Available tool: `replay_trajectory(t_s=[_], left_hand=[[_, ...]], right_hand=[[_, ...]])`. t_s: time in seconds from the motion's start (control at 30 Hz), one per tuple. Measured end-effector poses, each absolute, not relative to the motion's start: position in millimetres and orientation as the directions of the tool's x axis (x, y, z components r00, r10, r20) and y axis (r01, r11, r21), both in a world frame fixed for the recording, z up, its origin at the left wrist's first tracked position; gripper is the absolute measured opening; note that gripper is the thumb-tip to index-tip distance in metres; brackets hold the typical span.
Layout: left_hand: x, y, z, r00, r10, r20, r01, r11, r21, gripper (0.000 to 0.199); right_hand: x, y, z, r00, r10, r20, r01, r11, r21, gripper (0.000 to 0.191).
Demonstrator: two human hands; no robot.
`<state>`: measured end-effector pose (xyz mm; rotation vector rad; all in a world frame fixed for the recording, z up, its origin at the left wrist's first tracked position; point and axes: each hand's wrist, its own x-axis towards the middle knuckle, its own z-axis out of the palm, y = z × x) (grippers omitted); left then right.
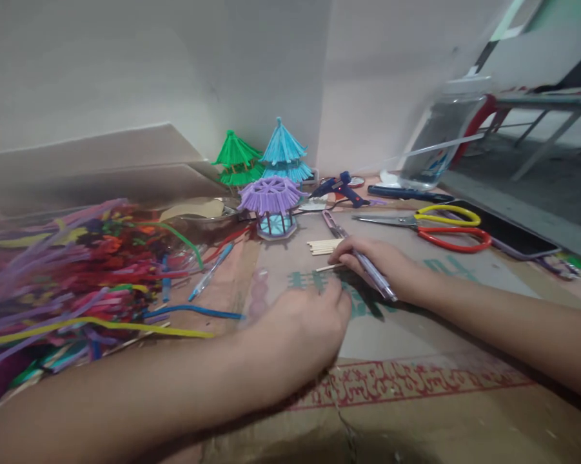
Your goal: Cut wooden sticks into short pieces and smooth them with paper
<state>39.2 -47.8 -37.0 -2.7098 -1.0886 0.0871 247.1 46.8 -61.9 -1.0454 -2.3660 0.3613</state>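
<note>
Okay, small-sticks tip for anyone who likes to keep a pen handy. The right hand (400, 267) is wrapped loosely around a pen (376, 277), which slants back across the fingers, while its thumb and fingertips are down at one pale stick (325, 267). I can't tell if that stick is properly pinched or only touched. The left hand (309, 325) is curled just on the near side of it, fingers bent in — its fingertips are hidden, so no idea whether it's gripping anything.

The other short sticks (319, 247) lie side by side in a little bunch on the pale sheet (396, 338), just past the right fingertips and short of the slim pinkish tool (336, 225).

My take: let the left hand steady the loose stick's end flat on the sheet so the right doesn't have to pin it and manage the pen at once. Keep the pen tucked well back in the palm — a swinging barrel could knock that neat bunch about. Light pressure too, since sticks that thin probably roll or snap easily. And mind the elbow room: the scissors (416, 222) lie open beyond the right hand.
</note>
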Motion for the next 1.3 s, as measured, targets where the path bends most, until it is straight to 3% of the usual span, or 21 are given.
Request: replay_trajectory(t_s=[0.17, 0.3, 0.47, 0.6, 0.93, 1.1, 1.3], left_hand=[[50, -43, -62, 0.710, 0.703, 0.054, 0.699, -0.692, -0.183, 0.050], [48, -42, -69, 0.689, 0.717, 0.108, 0.720, -0.661, -0.211, 0.054], [55, -47, -55, 0.669, 0.743, 0.008, 0.719, -0.645, -0.260, 0.053], [57, -52, -48, 0.590, 0.807, 0.018, 0.773, -0.558, -0.302, 0.057], [54, -50, -55, 0.650, 0.746, 0.147, 0.741, -0.578, -0.343, 0.059], [54, -53, -50, 0.541, 0.838, 0.073, 0.810, -0.495, -0.315, 0.059], [56, -52, -51, 0.593, 0.803, 0.062, 0.767, -0.540, -0.345, 0.059]], right_hand=[[244, 43, -55, -0.500, 0.815, 0.293, 0.658, 0.577, -0.484, 0.026], [244, 43, -55, -0.540, 0.771, 0.338, 0.625, 0.636, -0.453, 0.028], [246, 41, -58, -0.635, 0.663, 0.396, 0.559, 0.749, -0.356, 0.025], [248, 43, -62, -0.693, 0.595, 0.408, 0.506, 0.804, -0.312, 0.014], [249, 50, -67, -0.711, 0.570, 0.412, 0.480, 0.821, -0.308, 0.018], [250, 50, -68, -0.707, 0.564, 0.427, 0.485, 0.826, -0.288, 0.019], [250, 53, -71, -0.691, 0.589, 0.418, 0.492, 0.808, -0.325, 0.016]])
